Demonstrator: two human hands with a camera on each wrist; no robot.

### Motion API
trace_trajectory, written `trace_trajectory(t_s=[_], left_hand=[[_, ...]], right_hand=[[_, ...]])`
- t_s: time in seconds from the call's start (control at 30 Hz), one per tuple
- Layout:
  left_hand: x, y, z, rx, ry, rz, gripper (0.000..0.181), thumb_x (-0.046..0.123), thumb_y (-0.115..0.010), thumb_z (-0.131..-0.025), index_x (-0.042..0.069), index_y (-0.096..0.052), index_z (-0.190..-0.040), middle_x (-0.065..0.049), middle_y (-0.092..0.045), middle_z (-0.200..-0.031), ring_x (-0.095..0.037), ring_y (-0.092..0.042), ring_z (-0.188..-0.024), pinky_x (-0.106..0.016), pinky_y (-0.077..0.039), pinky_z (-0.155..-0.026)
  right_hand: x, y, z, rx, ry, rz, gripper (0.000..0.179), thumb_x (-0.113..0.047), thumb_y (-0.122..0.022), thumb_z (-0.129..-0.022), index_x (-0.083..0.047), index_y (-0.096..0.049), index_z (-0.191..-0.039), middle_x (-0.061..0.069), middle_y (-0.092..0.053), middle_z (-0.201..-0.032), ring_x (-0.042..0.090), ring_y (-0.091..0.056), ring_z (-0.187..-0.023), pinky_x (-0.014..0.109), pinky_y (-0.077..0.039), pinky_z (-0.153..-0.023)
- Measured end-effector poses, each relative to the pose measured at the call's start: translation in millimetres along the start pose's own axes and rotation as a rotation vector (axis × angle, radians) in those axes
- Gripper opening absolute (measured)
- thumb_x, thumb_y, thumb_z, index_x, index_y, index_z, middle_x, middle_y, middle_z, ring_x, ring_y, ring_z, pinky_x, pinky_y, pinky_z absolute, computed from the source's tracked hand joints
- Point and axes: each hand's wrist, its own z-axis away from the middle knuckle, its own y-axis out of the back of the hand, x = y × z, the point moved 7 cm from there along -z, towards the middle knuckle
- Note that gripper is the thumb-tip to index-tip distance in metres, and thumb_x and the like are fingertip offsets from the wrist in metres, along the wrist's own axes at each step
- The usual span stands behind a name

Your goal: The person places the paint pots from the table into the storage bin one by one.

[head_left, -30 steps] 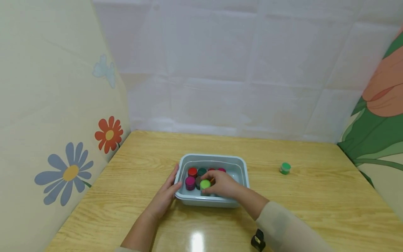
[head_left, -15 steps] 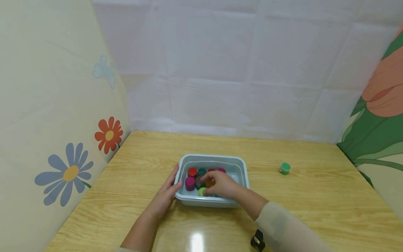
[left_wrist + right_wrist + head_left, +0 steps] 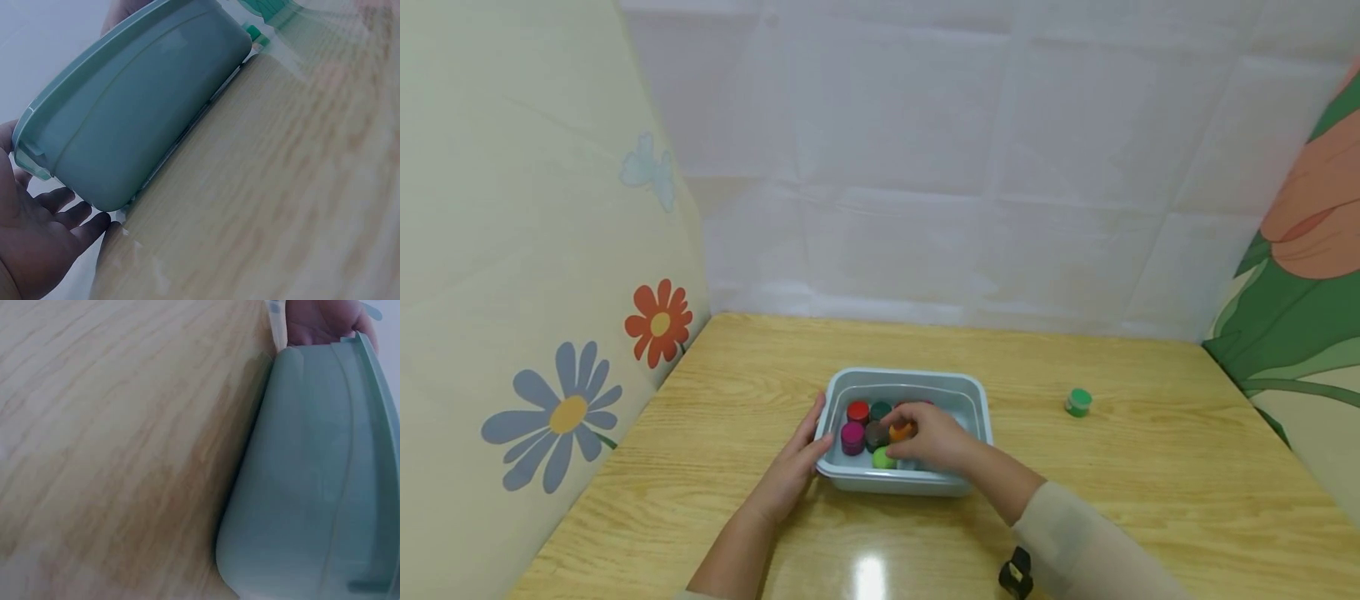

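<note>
A pale blue-grey plastic basin [image 3: 955,400] stands on the wooden table and holds several small lidded paint pots. My left hand [image 3: 790,467] grips its left end, thumb over the rim and fingers along the outer wall [image 3: 137,125]. Inside, my right hand [image 3: 932,437] has thumb and fingers spread apart. Its thumb is right at a light green pot [image 3: 883,458] near the front wall, and its fingertips are over a dark brown pot [image 3: 876,437]. An orange pot [image 3: 901,431] shows between them. Purple [image 3: 852,437], red [image 3: 857,412] and dark green [image 3: 881,410] pots sit to the left.
A green-lidded pot [image 3: 1078,402] stands alone on the table [image 3: 1150,467], to the basin's right. Below the right sleeve lies a small black object [image 3: 1016,573]. A white sheet [image 3: 925,167] hangs behind the table, with flower-printed panels on both sides.
The light green pot went from between my right fingers and thumb down to the basin's floor near the front. My right fingers have parted from it. My left hand stays on the rim.
</note>
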Motion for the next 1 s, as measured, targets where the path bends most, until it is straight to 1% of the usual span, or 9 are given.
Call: trace_trajectory(t_s=[0.17,0.33,0.47,0.57,0.77,0.87,1.0], left_hand=[[-0.2,-0.4,-0.8,0.002,0.004,-0.004,0.067,0.028,-0.043,-0.102,0.023,-0.009,-0.159,-0.004,0.002,-0.167,-0.033,0.008,-0.153,-0.059,-0.003,-0.12],[-1.0,-0.6,-1.9,-0.002,0.016,-0.007,0.066,0.029,-0.043,-0.103,0.025,-0.008,-0.159,-0.002,0.002,-0.167,-0.032,0.008,-0.153,-0.059,-0.003,-0.12],[-0.9,-0.6,-2.0,-0.005,0.012,-0.003,0.066,0.028,-0.042,-0.103,0.024,-0.008,-0.159,-0.002,0.003,-0.167,-0.032,0.008,-0.153,-0.059,-0.003,-0.12],[-1.0,-0.7,-2.0,-0.007,0.011,-0.002,0.066,0.028,-0.042,-0.103,0.024,-0.008,-0.159,-0.002,0.003,-0.167,-0.032,0.009,-0.153,-0.058,-0.003,-0.12],[-1.5,-0.2,-2.2,-0.003,0.007,-0.003,0.066,0.027,-0.042,-0.103,0.025,-0.008,-0.159,-0.002,0.002,-0.167,-0.032,0.008,-0.153,-0.058,-0.003,-0.121],[-1.8,0.0,-2.2,-0.002,0.008,-0.004,0.066,0.028,-0.042,-0.103,0.025,-0.008,-0.159,-0.002,0.002,-0.167,-0.032,0.008,-0.153,-0.058,-0.003,-0.12],[-1.2,-0.1,-2.0,-0.005,0.008,-0.002,0.066,0.029,-0.043,-0.103,0.025,-0.008,-0.159,-0.002,0.002,-0.167,-0.032,0.008,-0.153,-0.058,-0.003,-0.12]], right_hand=[[2,12,1.8,0.013,-0.004,-0.068,0.039,-0.014,-0.076,-0.083,-0.008,-0.065,-0.12,0.009,-0.066,-0.118,0.016,-0.057,-0.096,0.031,-0.051,-0.085],[5,27,6.6,0.039,-0.025,-0.074,0.039,-0.02,-0.074,-0.086,-0.01,-0.065,-0.122,0.008,-0.066,-0.121,0.015,-0.058,-0.095,0.026,-0.051,-0.077],[5,43,12.4,0.075,-0.023,-0.082,0.04,-0.02,-0.073,-0.088,-0.009,-0.063,-0.125,0.012,-0.063,-0.125,0.018,-0.059,-0.096,0.029,-0.053,-0.08],[10,57,16.3,0.108,-0.036,-0.094,0.04,-0.018,-0.071,-0.089,-0.007,-0.062,-0.127,0.016,-0.061,-0.127,0.02,-0.059,-0.097,0.032,-0.053,-0.082],[27,89,23.9,0.214,-0.05,-0.102,0.042,-0.018,-0.072,-0.088,-0.006,-0.061,-0.127,0.016,-0.062,-0.125,0.022,-0.06,-0.099,0.031,-0.054,-0.08],[35,104,29.7,0.258,-0.04,-0.098,0.045,-0.019,-0.071,-0.089,-0.004,-0.059,-0.13,0.019,-0.06,-0.126,0.025,-0.062,-0.102,0.034,-0.056,-0.082],[47,123,38.5,0.305,-0.06,-0.09,0.047,-0.021,-0.069,-0.091,-0.003,-0.056,-0.133,0.022,-0.057,-0.131,0.03,-0.062,-0.109,0.037,-0.055,-0.087]])
